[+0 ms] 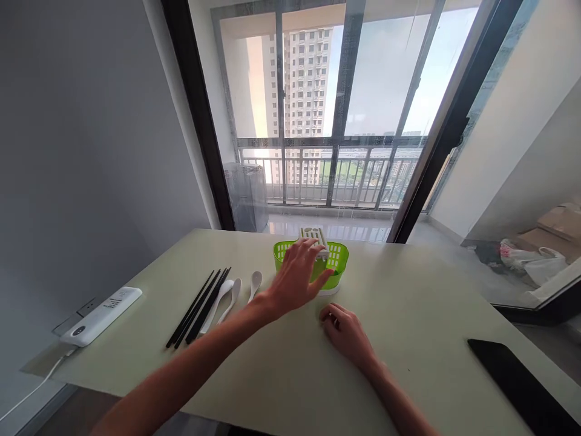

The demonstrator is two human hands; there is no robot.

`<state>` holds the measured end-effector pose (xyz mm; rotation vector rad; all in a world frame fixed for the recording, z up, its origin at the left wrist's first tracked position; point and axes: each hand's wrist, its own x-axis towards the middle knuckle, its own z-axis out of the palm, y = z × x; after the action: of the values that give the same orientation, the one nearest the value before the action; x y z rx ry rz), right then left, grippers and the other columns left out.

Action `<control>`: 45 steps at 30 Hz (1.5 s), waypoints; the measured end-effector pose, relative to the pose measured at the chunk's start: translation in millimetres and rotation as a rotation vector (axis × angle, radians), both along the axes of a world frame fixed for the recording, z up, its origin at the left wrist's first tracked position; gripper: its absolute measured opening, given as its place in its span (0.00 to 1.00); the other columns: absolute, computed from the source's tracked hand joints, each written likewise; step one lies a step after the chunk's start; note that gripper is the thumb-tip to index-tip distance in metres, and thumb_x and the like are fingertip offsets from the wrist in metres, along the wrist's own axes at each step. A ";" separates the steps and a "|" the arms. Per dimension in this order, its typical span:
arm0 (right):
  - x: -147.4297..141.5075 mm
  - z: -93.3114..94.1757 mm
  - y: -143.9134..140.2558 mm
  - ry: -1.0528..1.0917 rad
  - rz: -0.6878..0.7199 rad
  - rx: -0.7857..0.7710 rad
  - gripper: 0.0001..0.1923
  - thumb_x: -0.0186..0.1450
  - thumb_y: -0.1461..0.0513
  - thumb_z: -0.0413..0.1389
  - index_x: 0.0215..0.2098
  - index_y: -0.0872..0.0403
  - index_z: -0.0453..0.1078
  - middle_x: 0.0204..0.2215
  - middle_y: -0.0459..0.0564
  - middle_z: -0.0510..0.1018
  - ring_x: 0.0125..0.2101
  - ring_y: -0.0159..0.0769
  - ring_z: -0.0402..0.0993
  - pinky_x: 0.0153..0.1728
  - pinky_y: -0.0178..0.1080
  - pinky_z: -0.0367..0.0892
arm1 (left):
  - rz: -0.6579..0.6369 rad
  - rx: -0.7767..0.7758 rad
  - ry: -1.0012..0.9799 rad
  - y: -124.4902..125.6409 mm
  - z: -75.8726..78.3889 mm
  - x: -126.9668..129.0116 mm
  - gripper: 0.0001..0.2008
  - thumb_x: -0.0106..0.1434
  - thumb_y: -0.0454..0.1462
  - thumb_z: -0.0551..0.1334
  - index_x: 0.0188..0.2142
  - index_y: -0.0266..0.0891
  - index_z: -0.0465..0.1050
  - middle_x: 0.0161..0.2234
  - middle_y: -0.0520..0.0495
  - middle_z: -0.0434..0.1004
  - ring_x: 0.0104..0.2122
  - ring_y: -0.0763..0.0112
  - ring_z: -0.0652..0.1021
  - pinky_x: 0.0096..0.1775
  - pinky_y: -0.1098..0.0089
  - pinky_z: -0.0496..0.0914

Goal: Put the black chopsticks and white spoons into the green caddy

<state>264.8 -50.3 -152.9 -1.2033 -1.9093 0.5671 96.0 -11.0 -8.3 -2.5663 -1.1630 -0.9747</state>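
A green perforated basket with a white base stands at the middle of the table. A white slotted piece with round holes sits at its back, partly covered by my hand. My left hand reaches over the basket with fingers and thumb spread; whether it touches the rim is unclear. Close to the basket's front, my right hand rests on the table, its fingers curled in and nothing visible in them. Left of my left hand lie several black chopsticks and white spoons, side by side.
A white power strip with a cable lies at the table's left edge by the wall. On the right side of the table is a black flat object. Beyond the table are a sliding-door frame and cardboard boxes.
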 end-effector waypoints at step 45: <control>-2.3 -2.2 -3.2 -0.006 -0.002 -0.057 0.10 0.64 0.63 0.48 0.30 0.51 0.70 0.28 0.47 0.78 0.25 0.33 0.69 0.29 0.35 0.64 | -0.137 -0.848 -0.379 -27.5 -114.4 -16.2 0.17 0.70 0.46 0.54 0.37 0.37 0.76 0.26 0.52 0.75 0.24 0.75 0.71 0.28 0.75 0.65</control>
<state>262.5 -53.6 -155.1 -1.2445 -1.9084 0.6215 79.8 -38.5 -122.7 -3.2127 -1.8421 -1.2339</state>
